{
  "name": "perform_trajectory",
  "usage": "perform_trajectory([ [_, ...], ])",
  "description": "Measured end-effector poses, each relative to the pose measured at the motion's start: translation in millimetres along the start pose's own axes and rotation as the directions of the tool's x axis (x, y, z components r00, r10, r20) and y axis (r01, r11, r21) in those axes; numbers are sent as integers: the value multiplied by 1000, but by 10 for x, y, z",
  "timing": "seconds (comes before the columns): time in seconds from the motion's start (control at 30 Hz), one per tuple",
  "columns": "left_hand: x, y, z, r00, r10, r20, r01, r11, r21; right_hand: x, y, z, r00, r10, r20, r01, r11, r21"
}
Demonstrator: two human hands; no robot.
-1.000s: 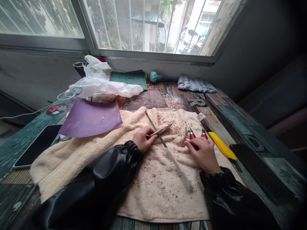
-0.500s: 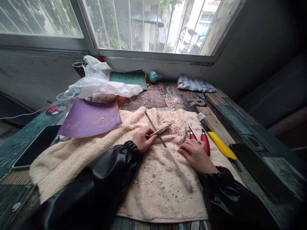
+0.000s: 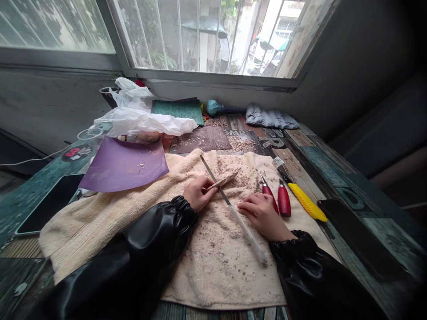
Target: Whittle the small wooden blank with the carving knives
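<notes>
My left hand [image 3: 199, 194] pinches a small, thin, pointed piece of wood [image 3: 227, 179] between thumb and fingers. That wood crosses a slim metal file [image 3: 209, 170], whose wrapped, whitish handle [image 3: 247, 233] slants toward me over the beige towel [image 3: 213, 275]. Just right of the file is my right hand [image 3: 265, 215], palm down, fingers loosely bent and holding nothing; its fingertips are close to the wrapped handle. Beyond its knuckles lie two red-handled carving knives [image 3: 283, 201]. Wood shavings are scattered over the towel.
A yellow-handled tool [image 3: 307, 202] and a dark phone-like slab [image 3: 358, 238] lie to the right. On the left are a purple sheet [image 3: 128, 166], a tablet [image 3: 46, 204] and a white plastic bag [image 3: 147, 120]. Green sheets [image 3: 176, 110] and a grey padded bundle [image 3: 271, 117] sit by the window.
My right hand has moved left, away from the red-handled knives and closer to the file's handle. My left hand keeps the wood piece in the same place.
</notes>
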State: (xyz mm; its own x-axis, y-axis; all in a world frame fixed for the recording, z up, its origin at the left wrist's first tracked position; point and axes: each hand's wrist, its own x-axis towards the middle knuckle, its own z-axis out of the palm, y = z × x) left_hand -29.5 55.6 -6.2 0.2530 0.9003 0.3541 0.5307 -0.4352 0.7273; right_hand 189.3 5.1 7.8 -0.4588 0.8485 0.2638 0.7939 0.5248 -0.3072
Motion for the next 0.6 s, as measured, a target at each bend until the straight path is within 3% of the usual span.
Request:
perform_trajectory([
  [0.37,-3,-7,4,1000,-7,-5,7,1000,-15,-54,-5,-79,992,102,-80,-103,995,-4],
  [0.6,-1,13,-4,1000,-9,-6,9,1000,-16,-111,183,-106,914,289,-284,-324,942,-88],
])
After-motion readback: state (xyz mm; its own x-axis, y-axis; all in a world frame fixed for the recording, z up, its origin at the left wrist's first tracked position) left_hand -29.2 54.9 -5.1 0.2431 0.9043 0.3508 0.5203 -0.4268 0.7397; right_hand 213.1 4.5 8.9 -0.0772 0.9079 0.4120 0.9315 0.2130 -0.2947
